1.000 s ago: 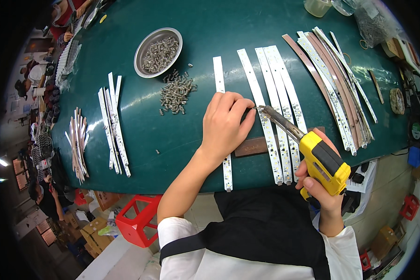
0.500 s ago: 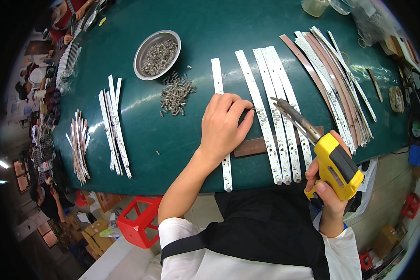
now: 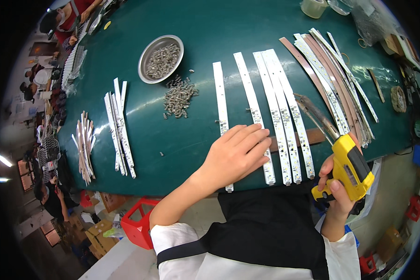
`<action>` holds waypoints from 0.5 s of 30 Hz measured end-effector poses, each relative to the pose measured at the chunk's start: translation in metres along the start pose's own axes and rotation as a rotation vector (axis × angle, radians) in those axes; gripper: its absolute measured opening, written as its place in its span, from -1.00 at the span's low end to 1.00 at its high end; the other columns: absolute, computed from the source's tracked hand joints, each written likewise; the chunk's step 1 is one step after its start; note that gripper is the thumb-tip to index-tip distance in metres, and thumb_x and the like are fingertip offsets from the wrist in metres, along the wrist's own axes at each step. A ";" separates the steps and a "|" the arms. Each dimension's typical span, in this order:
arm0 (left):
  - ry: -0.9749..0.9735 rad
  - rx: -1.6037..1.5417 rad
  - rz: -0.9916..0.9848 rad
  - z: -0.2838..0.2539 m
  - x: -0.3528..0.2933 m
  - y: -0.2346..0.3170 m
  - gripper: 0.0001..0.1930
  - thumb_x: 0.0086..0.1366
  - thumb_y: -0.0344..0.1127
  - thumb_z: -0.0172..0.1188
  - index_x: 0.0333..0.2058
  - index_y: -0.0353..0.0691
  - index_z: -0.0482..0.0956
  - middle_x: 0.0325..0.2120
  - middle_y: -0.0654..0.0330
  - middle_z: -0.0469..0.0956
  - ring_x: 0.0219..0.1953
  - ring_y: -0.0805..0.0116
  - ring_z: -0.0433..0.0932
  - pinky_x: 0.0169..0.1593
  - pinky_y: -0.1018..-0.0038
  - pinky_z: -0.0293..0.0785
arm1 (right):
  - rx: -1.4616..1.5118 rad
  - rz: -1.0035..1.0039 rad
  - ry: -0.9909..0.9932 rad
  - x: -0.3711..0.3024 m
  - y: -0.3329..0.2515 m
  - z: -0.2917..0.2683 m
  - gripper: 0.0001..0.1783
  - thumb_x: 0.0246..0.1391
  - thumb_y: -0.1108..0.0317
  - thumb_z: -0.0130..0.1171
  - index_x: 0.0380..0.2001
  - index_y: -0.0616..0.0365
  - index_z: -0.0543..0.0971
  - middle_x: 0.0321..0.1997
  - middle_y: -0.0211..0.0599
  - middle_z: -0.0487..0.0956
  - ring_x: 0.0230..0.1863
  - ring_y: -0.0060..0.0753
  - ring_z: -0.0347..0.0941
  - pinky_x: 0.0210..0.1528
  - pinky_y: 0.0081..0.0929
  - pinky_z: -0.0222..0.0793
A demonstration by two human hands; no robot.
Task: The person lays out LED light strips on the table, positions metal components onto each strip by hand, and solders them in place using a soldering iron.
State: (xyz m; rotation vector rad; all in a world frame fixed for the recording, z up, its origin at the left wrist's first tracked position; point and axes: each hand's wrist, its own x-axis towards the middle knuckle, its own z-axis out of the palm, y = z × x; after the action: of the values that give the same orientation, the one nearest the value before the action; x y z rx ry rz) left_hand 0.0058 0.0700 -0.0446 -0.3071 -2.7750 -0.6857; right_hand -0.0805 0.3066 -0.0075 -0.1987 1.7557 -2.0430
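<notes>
Yellow and black, the gun (image 3: 352, 163) is clamped in my right hand (image 3: 343, 200), well right of the bowl (image 3: 144, 58) and nearer me. My left hand (image 3: 235, 154) lies across a white strip (image 3: 252, 102) to the bowl's right; its fingers are together, but I cannot tell whether they grip. Four more strips (image 3: 275, 112) flank it. Small parts (image 3: 179, 99) heap just on the bowl's near side.

Pale glare across the green tabletop (image 3: 186, 144)

A red stool (image 3: 137, 232) stands at near left, cardboard boxes (image 3: 101, 237) lie left of it, and a plastic bag (image 3: 379, 24) rests at far right.
</notes>
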 end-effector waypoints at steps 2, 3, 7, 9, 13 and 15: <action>-0.004 0.023 -0.020 -0.007 -0.009 -0.007 -0.70 0.03 -0.29 0.33 -0.23 -0.22 0.56 -0.13 0.17 0.55 -0.05 0.20 0.54 -0.02 0.29 0.47 | 0.003 -0.010 -0.008 0.002 0.001 -0.001 0.02 -0.21 0.23 0.33 0.32 0.27 0.08 -0.43 -0.21 0.52 -0.54 -0.56 0.44 -0.52 -0.73 0.39; -0.001 0.041 -0.031 -0.010 -0.014 -0.010 -0.72 0.03 -0.30 0.33 -0.26 -0.22 0.56 -0.15 0.18 0.56 -0.06 0.20 0.54 -0.02 0.29 0.47 | -0.021 -0.023 -0.001 0.002 0.002 -0.001 0.02 -0.21 0.22 0.32 0.32 0.28 0.08 -0.43 -0.22 0.52 -0.54 -0.56 0.44 -0.53 -0.73 0.39; 0.014 0.023 -0.053 -0.020 -0.027 -0.016 -0.77 0.02 -0.34 0.33 -0.30 -0.21 0.57 -0.23 0.20 0.59 -0.14 0.20 0.57 -0.08 0.32 0.49 | -0.067 -0.095 -0.041 0.005 0.006 0.000 -0.02 -0.14 0.24 0.22 0.32 0.40 0.05 -0.44 -0.20 0.50 -0.61 -0.57 0.40 -0.61 -0.72 0.35; 0.064 0.016 -0.113 -0.027 -0.033 -0.022 -0.79 0.03 -0.38 0.32 -0.31 -0.21 0.58 -0.24 0.19 0.59 -0.17 0.19 0.57 -0.10 0.33 0.49 | -0.057 -0.092 -0.039 0.003 0.007 0.001 -0.03 -0.13 0.25 0.21 0.32 0.40 0.04 -0.43 -0.20 0.49 -0.62 -0.57 0.39 -0.60 -0.71 0.34; 0.252 0.297 -0.432 -0.039 -0.041 -0.051 -0.84 0.04 -0.44 0.29 -0.35 -0.20 0.58 -0.35 0.18 0.49 -0.27 0.16 0.49 -0.20 0.30 0.41 | -0.043 -0.087 -0.029 0.001 0.006 0.002 -0.03 -0.12 0.25 0.21 0.32 0.39 0.04 -0.42 -0.19 0.49 -0.62 -0.56 0.38 -0.60 -0.71 0.33; 0.242 0.414 -0.537 -0.041 -0.043 -0.067 -0.83 0.05 -0.44 0.29 -0.33 -0.20 0.56 -0.38 0.18 0.43 -0.28 0.15 0.45 -0.19 0.28 0.39 | -0.042 -0.094 -0.015 0.002 0.006 0.001 -0.03 -0.13 0.25 0.21 0.32 0.39 0.05 -0.43 -0.19 0.48 -0.62 -0.56 0.38 -0.60 -0.71 0.33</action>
State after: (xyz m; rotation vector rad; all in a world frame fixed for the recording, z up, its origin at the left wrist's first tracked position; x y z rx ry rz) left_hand 0.0369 -0.0138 -0.0513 0.5799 -2.6746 -0.2094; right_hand -0.0805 0.3043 -0.0132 -0.3150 1.8133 -2.0647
